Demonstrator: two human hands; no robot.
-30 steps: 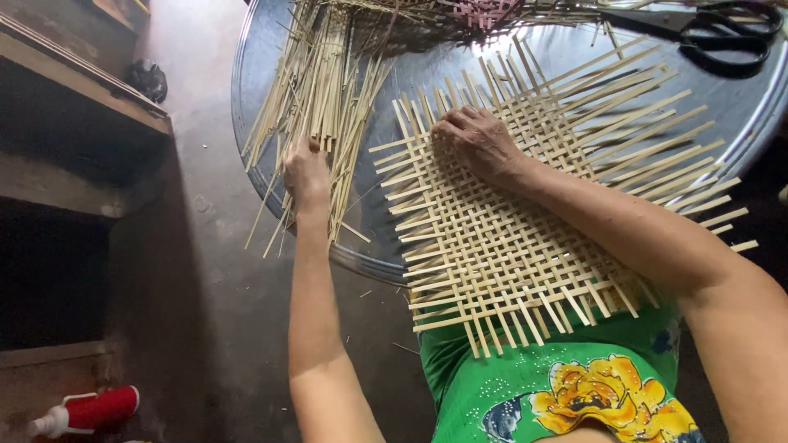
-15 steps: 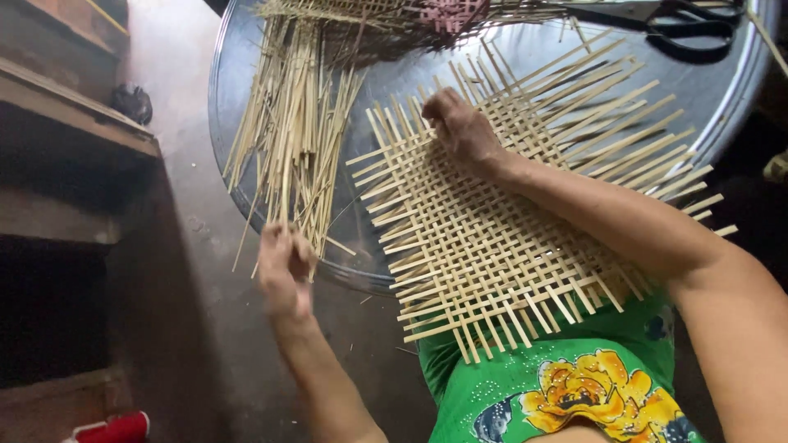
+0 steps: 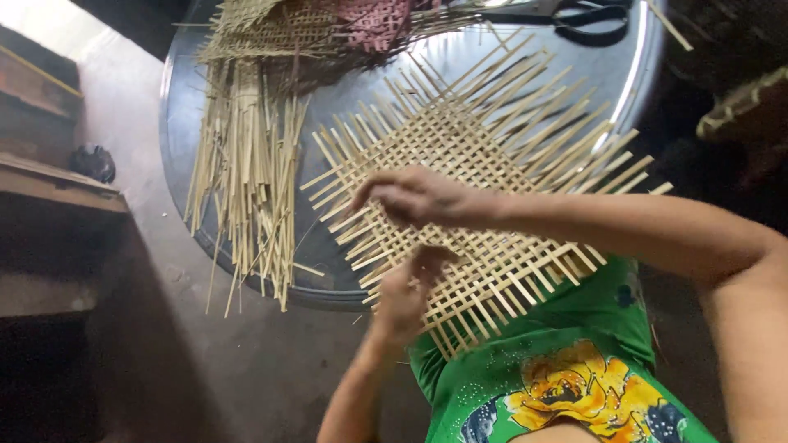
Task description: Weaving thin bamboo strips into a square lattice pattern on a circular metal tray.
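A round metal tray (image 3: 345,90) fills most of the view and rests over the floor (image 3: 148,246), its near rim close to the person's lap. On it lies a half-woven mat (image 3: 484,164) of pale flat strips, crossed in an open lattice with loose ends sticking out on all sides; its near corner hangs past the tray's rim over the person's green flowered shirt (image 3: 566,385). To the left of the mat, on the tray, lies a bundle of loose strips (image 3: 246,189), fanned lengthwise with their near ends poking over the rim. At the tray's far edge sits a heap of woven pieces (image 3: 312,33), some pale and one reddish, and beside them black scissors (image 3: 591,20). A wooden step (image 3: 49,180) stands at the left, with a small dark object (image 3: 92,162) on it.

The right hand (image 3: 414,197) reaches across the mat's left part, fingers curled downward and touching the weave; whether its grip pinches a strip cannot be told. The left hand (image 3: 406,291) comes up from below at the mat's near left edge, fingers bent against the strip ends there; its grip is blurred, so whether it is closed on a strip cannot be told.
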